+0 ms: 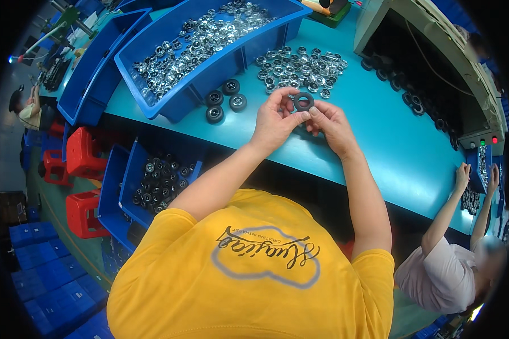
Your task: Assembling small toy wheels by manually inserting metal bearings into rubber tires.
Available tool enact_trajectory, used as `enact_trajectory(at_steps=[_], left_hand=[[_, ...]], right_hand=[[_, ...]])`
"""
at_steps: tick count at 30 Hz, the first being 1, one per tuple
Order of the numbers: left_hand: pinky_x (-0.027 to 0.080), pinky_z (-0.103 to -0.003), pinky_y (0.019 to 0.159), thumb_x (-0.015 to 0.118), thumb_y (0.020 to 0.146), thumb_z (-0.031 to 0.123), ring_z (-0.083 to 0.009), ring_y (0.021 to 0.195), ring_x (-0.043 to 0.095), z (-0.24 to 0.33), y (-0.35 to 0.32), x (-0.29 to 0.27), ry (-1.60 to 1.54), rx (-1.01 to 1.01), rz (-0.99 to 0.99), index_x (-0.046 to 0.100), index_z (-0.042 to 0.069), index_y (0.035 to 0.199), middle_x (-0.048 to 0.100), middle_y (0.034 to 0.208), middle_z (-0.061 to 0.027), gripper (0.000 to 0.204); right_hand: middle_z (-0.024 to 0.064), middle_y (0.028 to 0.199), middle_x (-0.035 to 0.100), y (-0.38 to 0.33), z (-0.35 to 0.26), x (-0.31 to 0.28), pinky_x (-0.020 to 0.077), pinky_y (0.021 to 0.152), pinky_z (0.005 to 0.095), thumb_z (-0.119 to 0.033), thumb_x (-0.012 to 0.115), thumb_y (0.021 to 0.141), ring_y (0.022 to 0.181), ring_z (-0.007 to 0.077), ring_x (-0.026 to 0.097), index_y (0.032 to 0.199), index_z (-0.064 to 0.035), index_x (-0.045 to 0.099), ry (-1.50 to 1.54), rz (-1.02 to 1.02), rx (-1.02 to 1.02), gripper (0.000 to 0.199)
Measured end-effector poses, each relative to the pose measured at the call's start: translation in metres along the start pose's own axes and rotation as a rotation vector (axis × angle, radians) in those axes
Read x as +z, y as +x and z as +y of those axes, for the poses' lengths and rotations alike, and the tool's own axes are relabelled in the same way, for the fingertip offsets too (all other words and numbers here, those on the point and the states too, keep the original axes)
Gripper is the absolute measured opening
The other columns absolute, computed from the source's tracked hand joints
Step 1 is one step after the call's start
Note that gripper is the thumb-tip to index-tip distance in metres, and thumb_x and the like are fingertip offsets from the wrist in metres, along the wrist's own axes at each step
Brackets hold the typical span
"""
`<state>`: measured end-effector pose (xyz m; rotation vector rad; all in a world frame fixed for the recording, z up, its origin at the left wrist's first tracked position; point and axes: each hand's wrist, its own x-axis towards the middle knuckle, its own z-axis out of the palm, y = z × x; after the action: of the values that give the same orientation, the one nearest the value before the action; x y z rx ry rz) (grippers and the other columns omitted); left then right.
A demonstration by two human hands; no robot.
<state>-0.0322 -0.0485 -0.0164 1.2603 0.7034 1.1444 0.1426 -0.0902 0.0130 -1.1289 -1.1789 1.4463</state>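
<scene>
Above the turquoise table (379, 161), my two hands hold a small black toy-wheel tyre (303, 95) between them. Its round opening faces up toward me. My left hand (276, 120) grips the tyre's left side with thumb and fingers, while the thumb of my right hand (335, 129) presses on its lower right edge. The lower fingers of the right hand are partly hidden, so I cannot tell if they hold anything more. Just beyond my hands lies a loose spread of shiny silver wheel hubs (301, 66). Several finished black wheels (237, 102) stand left of my left hand.
A long blue bin (181, 96) full of silver hubs stands at the back left. At right, black tyres (396, 83) lie by a machine's opening (413, 51). Below the table edge, another blue bin holds wheels (163, 183). Red stools (85, 214) stand left; a co-worker (444, 271) sits right.
</scene>
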Motion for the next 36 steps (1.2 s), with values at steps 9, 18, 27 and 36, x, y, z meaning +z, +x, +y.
enact_trajectory(at_steps=[9, 18, 27, 36], left_hand=[[0.046, -0.018, 0.066, 0.085, 0.08, 0.008, -0.0026, 0.08, 0.05, 0.003, -0.002, 0.001, 0.078, 0.023, 0.012, 0.056, 0.006, 0.118, 0.058, 0.096, 0.0019, 0.049], [0.045, -0.018, 0.064, 0.087, 0.078, 0.012, -0.0035, 0.076, 0.047, 0.014, -0.007, 0.004, 0.284, 0.084, 0.056, 0.056, 0.006, 0.116, 0.054, 0.095, 0.0007, 0.05], [0.049, -0.023, 0.066, 0.084, 0.079, 0.011, -0.01, 0.082, 0.054, 0.019, -0.007, 0.008, 0.479, 0.257, 0.029, 0.06, 0.008, 0.126, 0.053, 0.107, -0.0033, 0.052], [0.051, -0.026, 0.07, 0.078, 0.082, 0.007, -0.0139, 0.088, 0.059, 0.013, -0.007, 0.005, 0.466, 0.223, -0.047, 0.058, 0.005, 0.125, 0.056, 0.111, -0.0058, 0.047]], right_hand=[[-0.003, 0.089, 0.066, 0.0, 0.0, -0.002, 0.0457, 0.064, 0.0216, -0.031, 0.058, 0.102, 0.074, 0.0053, 0.059, 0.118, -0.0039, 0.068, 0.026, -0.038, 0.01, 0.033], [-0.0047, 0.089, 0.063, 0.001, 0.002, -0.005, 0.0451, 0.068, 0.0208, -0.033, 0.054, 0.104, 0.076, 0.0048, 0.058, 0.114, -0.0068, 0.065, 0.01, -0.068, 0.034, 0.03], [-0.0038, 0.089, 0.062, 0.002, 0.005, -0.006, 0.0476, 0.068, 0.022, -0.034, 0.052, 0.104, 0.077, 0.0053, 0.058, 0.113, -0.0079, 0.064, -0.07, -0.07, -0.004, 0.029], [-0.0043, 0.079, 0.062, -0.002, 0.006, -0.001, 0.0468, 0.059, 0.0222, -0.028, 0.067, 0.098, 0.07, 0.0053, 0.058, 0.097, -0.0088, 0.065, -0.05, 0.05, -0.028, 0.019]])
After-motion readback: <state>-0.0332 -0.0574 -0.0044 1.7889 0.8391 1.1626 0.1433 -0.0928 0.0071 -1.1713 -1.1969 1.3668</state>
